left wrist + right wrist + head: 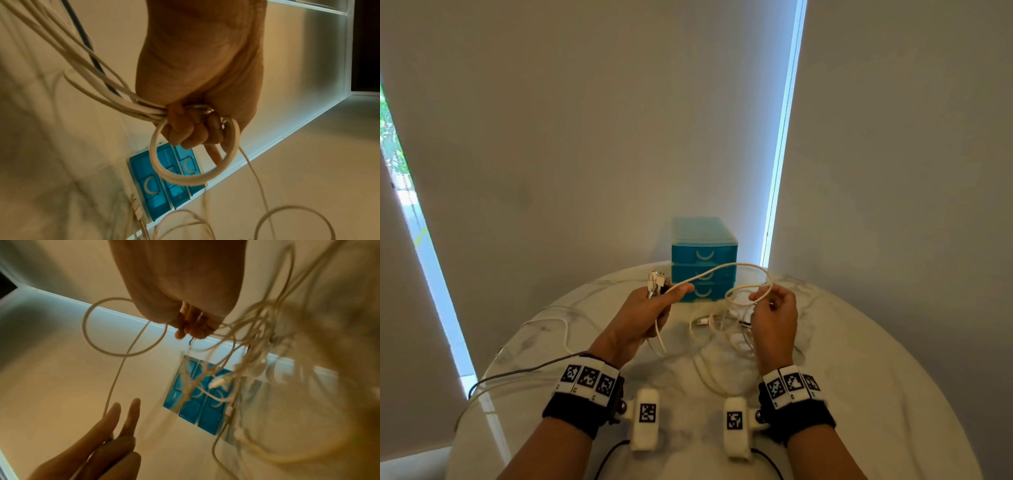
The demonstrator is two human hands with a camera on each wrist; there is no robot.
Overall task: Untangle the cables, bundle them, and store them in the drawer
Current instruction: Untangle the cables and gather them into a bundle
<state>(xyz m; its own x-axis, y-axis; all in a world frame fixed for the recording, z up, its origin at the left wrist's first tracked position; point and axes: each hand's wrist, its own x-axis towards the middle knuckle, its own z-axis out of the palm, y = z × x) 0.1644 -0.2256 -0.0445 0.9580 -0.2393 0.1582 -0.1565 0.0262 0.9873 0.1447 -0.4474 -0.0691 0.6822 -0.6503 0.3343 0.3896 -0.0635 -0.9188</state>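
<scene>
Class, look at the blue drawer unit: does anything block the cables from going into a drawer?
Yes. All three drawers of the blue drawer unit are closed, and the cables held up in front remain tangled.

Right-wrist view cable tangle point(267, 353) motion-blurred, plug types unreadable, left grip point(197, 126) hides cable ends

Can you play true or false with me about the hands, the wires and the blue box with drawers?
1. The left hand grips a bunch of white cables. True.
2. All three drawers of the blue drawer box are shut. True.
3. The right hand is empty. False: it pinches a loop of white cable.
4. The drawer box stands on the floor. False: it stands at the far edge of the round white table.
5. A tangle of cables lies on the table. True.
</scene>
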